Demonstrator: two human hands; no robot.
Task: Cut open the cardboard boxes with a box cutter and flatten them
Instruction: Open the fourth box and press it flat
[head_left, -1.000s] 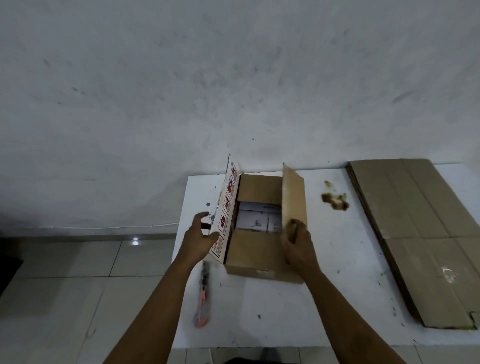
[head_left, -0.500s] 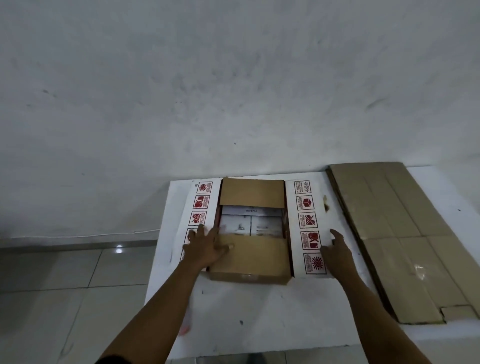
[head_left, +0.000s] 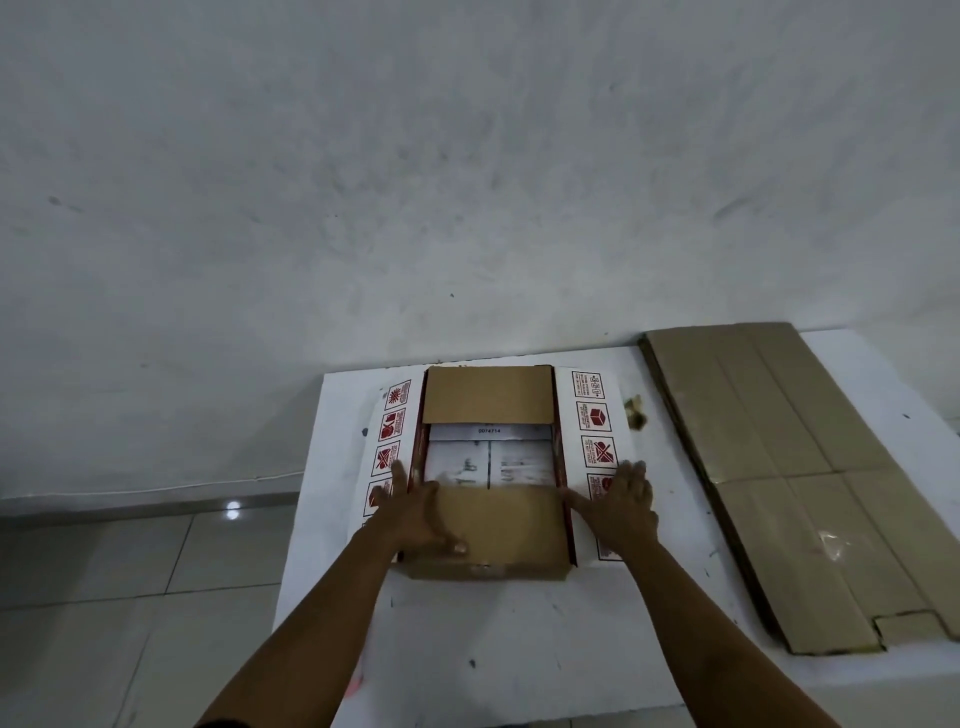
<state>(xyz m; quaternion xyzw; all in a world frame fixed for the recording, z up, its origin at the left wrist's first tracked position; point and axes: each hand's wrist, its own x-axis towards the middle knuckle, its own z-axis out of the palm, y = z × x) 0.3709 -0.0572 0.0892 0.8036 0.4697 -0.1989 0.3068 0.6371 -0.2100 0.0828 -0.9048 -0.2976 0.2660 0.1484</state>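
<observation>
Cardboard box (head_left: 488, 525) at mid-bench (head_left: 519, 649), long axis running away from the person, side flaps spread flat. Left hand (head_left: 415, 514) lies open on the near flap's left corner; right hand (head_left: 621, 506) lies open on the right flap. Neither grip holds anything; the left is nearer the near flap.

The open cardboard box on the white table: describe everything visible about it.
The open box is brown corrugated cardboard, upright on the white table. Its two long flaps lie spread outward, white with red handling symbols; the near and far short flaps fold inward. White printed sheets show inside. The left hand rests on the near flap, the right hand on the right flap.
</observation>
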